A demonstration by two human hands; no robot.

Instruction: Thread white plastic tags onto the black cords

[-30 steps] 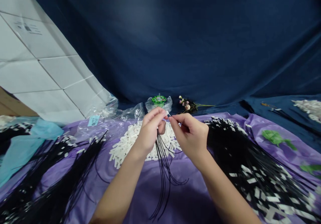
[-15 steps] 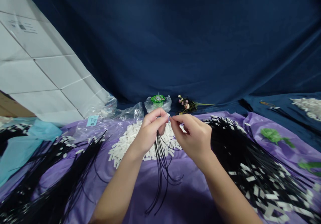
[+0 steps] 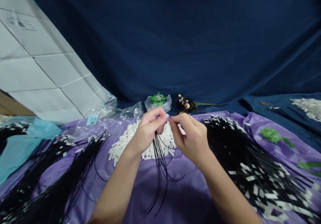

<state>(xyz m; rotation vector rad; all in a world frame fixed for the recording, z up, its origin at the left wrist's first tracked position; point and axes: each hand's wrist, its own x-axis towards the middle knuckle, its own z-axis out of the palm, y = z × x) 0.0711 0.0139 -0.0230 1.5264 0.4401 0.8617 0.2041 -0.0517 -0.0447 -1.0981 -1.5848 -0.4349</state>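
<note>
My left hand (image 3: pixel 152 127) pinches a small white piece (image 3: pixel 167 116) between thumb and forefinger, and black cords (image 3: pixel 160 163) hang down from below its curled fingers. Facing it, my right hand (image 3: pixel 191 132) pinches the end of a thin black cord right at the white piece. The fingertips of both hands nearly meet. Behind and beneath them lies a heap of small white pieces (image 3: pixel 122 147). Whether the cord end is inside the white piece is too small to tell.
Bundles of black cords with white tips lie at the left (image 3: pixel 75 167) and right (image 3: pixel 230 150) on purple sheeting (image 3: pixel 185 197). Behind stand a green round item (image 3: pixel 157 98) in clear plastic, small flowers (image 3: pixel 187 105) and a blue curtain (image 3: pixel 175 43). A light-blue bag (image 3: pixel 20 150) is far left.
Both hands have shifted very slightly, the right one a little to the left. The hanging cords have swayed slightly. Each hand keeps its pinch.
</note>
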